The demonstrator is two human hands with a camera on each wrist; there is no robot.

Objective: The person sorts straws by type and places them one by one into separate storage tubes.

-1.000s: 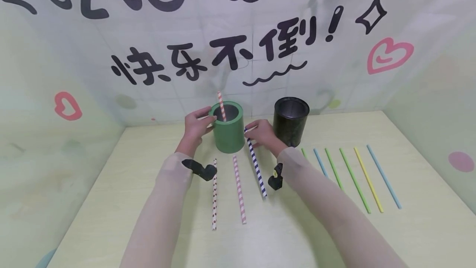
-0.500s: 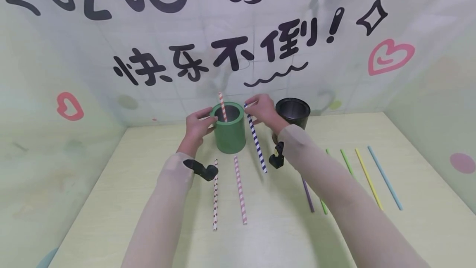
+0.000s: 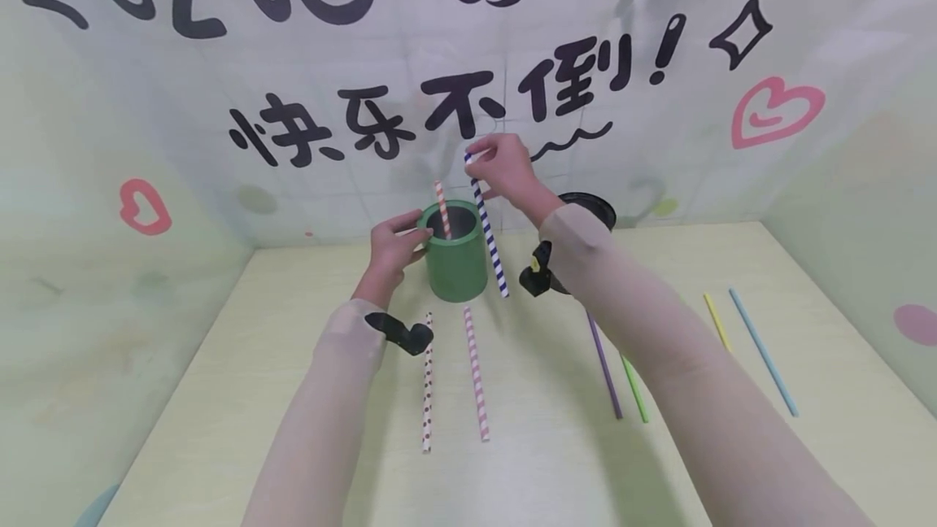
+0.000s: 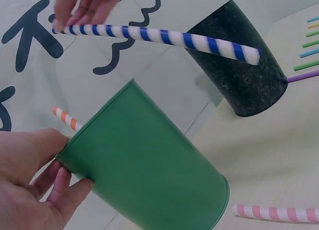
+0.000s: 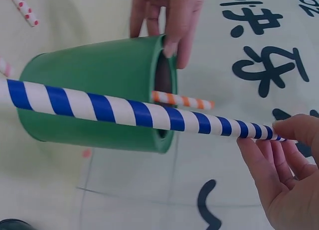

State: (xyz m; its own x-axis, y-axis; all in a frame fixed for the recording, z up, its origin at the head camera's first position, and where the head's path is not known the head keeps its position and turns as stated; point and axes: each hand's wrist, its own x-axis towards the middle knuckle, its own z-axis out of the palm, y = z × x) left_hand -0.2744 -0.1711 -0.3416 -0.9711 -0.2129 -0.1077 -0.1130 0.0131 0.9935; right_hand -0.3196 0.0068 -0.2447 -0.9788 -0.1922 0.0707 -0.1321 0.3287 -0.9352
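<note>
My right hand [image 3: 505,167] pinches a blue-and-white striped paper straw [image 3: 490,242] by its top end. The straw hangs slanted, its lower end beside the right side of a green can [image 3: 457,273]. In the right wrist view the straw [image 5: 112,109] crosses in front of the can. My left hand [image 3: 394,249] grips the can's left side at the rim, with the thumb over the edge. An orange-and-white striped straw [image 3: 442,210] stands inside the can and leans left; its lower end is hidden.
A black can [image 4: 239,65] stands to the right, partly behind my right sleeve in the head view. A dotted straw [image 3: 428,385] and a pink striped straw [image 3: 477,376] lie in front of the green can. Purple [image 3: 603,368], green [image 3: 634,389], yellow and blue [image 3: 764,352] straws lie right.
My right hand has lifted the blue-and-white straw off the table and raised it beside the green can, moving slightly left. My left hand has kept its grip on the can.
</note>
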